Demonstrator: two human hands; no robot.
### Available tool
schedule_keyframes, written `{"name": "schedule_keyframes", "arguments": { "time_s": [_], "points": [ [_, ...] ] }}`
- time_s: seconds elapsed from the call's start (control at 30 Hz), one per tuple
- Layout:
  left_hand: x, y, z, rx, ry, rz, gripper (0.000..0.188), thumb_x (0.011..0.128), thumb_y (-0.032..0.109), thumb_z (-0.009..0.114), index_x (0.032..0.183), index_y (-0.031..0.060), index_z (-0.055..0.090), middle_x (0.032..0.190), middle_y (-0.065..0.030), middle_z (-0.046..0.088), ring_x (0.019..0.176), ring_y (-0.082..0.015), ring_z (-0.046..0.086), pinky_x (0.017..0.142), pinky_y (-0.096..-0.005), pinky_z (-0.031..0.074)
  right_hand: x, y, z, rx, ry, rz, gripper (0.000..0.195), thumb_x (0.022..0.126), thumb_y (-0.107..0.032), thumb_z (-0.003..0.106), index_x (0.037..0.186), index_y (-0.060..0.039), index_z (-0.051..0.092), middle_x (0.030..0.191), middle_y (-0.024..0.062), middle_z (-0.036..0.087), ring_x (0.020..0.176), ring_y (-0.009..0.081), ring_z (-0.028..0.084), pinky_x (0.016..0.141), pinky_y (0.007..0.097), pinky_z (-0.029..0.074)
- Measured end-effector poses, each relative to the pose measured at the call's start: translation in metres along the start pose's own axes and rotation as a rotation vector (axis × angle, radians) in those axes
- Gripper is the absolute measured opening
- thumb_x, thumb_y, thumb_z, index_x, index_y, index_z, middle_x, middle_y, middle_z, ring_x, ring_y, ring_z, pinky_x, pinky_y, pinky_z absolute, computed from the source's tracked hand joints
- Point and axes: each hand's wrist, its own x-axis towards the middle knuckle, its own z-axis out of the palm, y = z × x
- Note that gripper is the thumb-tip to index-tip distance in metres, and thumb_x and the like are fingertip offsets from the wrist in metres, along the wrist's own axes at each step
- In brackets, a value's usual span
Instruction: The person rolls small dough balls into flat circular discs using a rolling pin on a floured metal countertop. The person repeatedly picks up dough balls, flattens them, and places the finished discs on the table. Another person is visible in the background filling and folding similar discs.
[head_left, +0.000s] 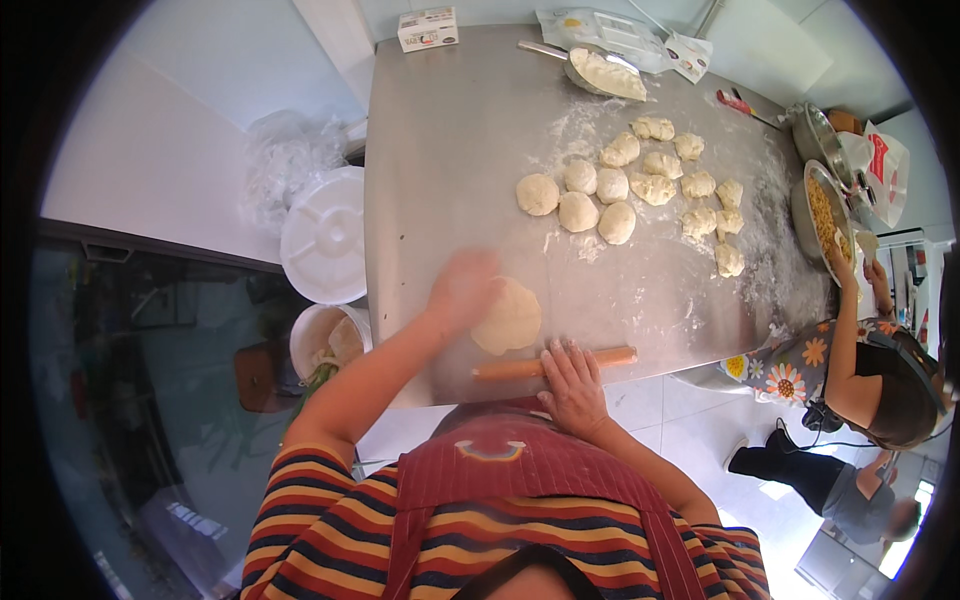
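A flattened round of dough (508, 319) lies on the steel table near its front edge. My left hand (466, 289), blurred by motion, is at the dough's upper left edge; whether its fingers grip the dough is unclear. Between the dough and the table's front edge lies a wooden rolling pin (517, 369). My right hand (574, 379) rests over the pin's middle, fingers laid across it. Farther up are several smooth dough balls (577, 212). To their right sit several rough dough pieces (655, 189), lightly floured.
A metal scoop of flour (607, 73) stands at the back, near a red-handled knife (739, 103). On the right, a co-worker (855, 375) reaches into a metal bowl of filling (821, 210). White tubs (330, 236) flank the table's left edge. Another person (855, 487) stands farther off.
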Motion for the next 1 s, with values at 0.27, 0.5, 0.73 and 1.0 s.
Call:
{"name": "schedule_keyframes", "arguments": {
  "time_s": [0.27,0.5,0.73,1.0],
  "points": [
    [-0.017,0.027,0.007,0.174,-0.307,0.558,0.057,0.085,0.023,0.059,0.136,0.0023,0.046,0.145,-0.0203,0.042,0.139,-0.0343,0.033,0.114,-0.045,0.027,0.004,0.023,0.024,0.025,0.142,-0.03,0.063,0.078,-0.018,0.065,0.136,-0.0047,0.046,0.14,0.0184,0.046,0.13,0.0373,0.042,0.109,0.0527,0.029],
    [0.006,0.014,0.017,-0.004,-0.049,-0.008,0.041,0.075,0.018,0.069,0.112,0.0041,0.058,0.107,-0.0157,0.061,0.101,-0.0339,0.057,0.092,-0.0428,0.044,0.012,0.03,0.016,0.037,0.187,-0.046,0.043,0.082,-0.012,0.055,0.124,-0.0058,0.054,0.128,0.0143,0.054,0.119,0.0298,0.052,0.105,0.045,0.035],
    [0.015,0.029,-0.016,0.084,-0.504,-0.01,0.03,0.068,0.017,0.076,0.092,0.0061,0.061,0.092,-0.0116,0.065,0.088,-0.0331,0.061,0.08,-0.0381,0.05,0.003,0.039,-0.012,0.099,0.169,-0.09,0.038,0.083,-0.013,0.054,0.12,-0.0076,0.056,0.124,0.0104,0.056,0.118,0.0274,0.051,0.104,0.0409,0.036],
    [-0.014,0.044,-0.001,-0.132,-0.332,0.128,0.045,0.069,0.012,0.075,0.112,0.0041,0.062,0.105,-0.0166,0.064,0.099,-0.0358,0.061,0.089,-0.0429,0.048,-0.021,0.08,-0.006,0.097,0.208,0.004,0.035,0.083,-0.012,0.054,0.118,-0.0082,0.057,0.119,0.0092,0.057,0.118,0.0265,0.051,0.105,0.0406,0.034]
  ]
}}
